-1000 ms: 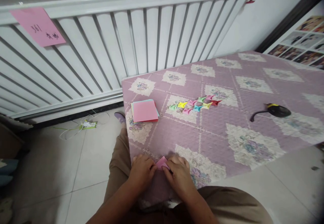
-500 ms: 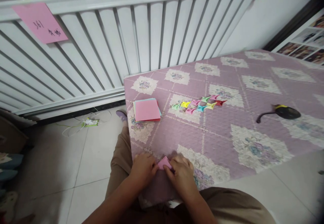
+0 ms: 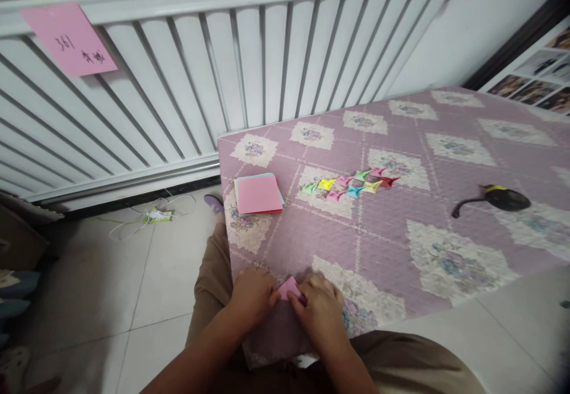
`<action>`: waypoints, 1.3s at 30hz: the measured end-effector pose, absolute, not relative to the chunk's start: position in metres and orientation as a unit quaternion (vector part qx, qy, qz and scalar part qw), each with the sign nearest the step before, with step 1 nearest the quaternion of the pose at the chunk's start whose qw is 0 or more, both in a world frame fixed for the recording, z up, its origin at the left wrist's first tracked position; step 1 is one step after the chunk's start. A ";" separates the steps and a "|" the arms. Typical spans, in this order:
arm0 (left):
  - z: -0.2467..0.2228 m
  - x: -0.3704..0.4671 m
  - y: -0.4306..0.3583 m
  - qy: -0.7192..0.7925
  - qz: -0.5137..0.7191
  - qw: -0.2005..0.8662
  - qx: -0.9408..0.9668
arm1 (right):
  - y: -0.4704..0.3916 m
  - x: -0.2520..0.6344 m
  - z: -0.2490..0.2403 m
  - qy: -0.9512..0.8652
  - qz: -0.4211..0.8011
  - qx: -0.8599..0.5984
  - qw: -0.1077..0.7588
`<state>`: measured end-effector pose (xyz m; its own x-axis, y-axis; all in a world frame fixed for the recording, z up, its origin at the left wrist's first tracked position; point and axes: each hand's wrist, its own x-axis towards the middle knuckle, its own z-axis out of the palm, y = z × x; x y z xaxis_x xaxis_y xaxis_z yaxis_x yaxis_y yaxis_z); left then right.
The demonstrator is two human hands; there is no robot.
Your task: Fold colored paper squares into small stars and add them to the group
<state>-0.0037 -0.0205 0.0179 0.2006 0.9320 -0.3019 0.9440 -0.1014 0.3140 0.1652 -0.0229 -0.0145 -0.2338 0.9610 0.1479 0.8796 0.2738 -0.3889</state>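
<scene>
My left hand (image 3: 255, 296) and right hand (image 3: 321, 305): fingers pinching a folded pink paper (image 3: 289, 288) between them, on the tabletop (image 3: 312, 234); paper stack (image 3: 259, 194), beyond.

Pink note (image 3: 71, 41), upper left of the frame: handwritten "361", with handwritten characters below it, too unclear to read.
Other surfaces: nothing legible.

Left hand (image 3: 255, 296) and right hand (image 3: 321, 306) both touch a small folded pink paper (image 3: 289, 288) at the near edge of the cloth-covered table (image 3: 312, 234). Beyond them lie a pink-topped paper stack (image 3: 260, 194), small folded coloured pieces (image 3: 354, 191) in two rows, and a black object with yellow trim (image 3: 506, 198).
</scene>
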 end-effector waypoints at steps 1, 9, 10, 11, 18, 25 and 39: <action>0.019 -0.003 -0.020 0.631 -0.017 0.225 0.742 | -0.023 0.165 -0.014 -0.777 0.113 -0.593 0.177; 0.016 -0.006 -0.022 0.634 -0.001 0.229 0.738 | -0.024 0.165 -0.013 -0.775 0.101 -0.599 0.172; 0.012 -0.007 -0.023 0.632 0.009 0.224 0.742 | -0.024 0.165 -0.012 -0.775 0.096 -0.600 0.173; 0.008 -0.008 -0.025 0.625 0.020 0.213 0.751 | -0.024 0.166 -0.012 -0.774 0.093 -0.602 0.172; -0.019 -0.016 -0.027 0.461 0.062 0.132 0.875 | -0.026 0.167 -0.006 -0.746 0.105 -0.646 0.124; -0.023 -0.021 -0.022 0.364 0.112 0.129 0.915 | -0.027 0.170 -0.005 -0.738 0.102 -0.656 0.123; -0.023 -0.023 -0.026 0.377 0.098 0.097 0.916 | -0.037 0.195 -0.021 -0.742 0.141 -0.628 0.187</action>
<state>-0.0233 -0.0262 -0.0232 0.6959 0.7102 0.1067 0.6720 -0.6963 0.2521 0.1952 -0.0369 -0.0211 -0.1407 0.9849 0.1007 0.8794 0.1710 -0.4443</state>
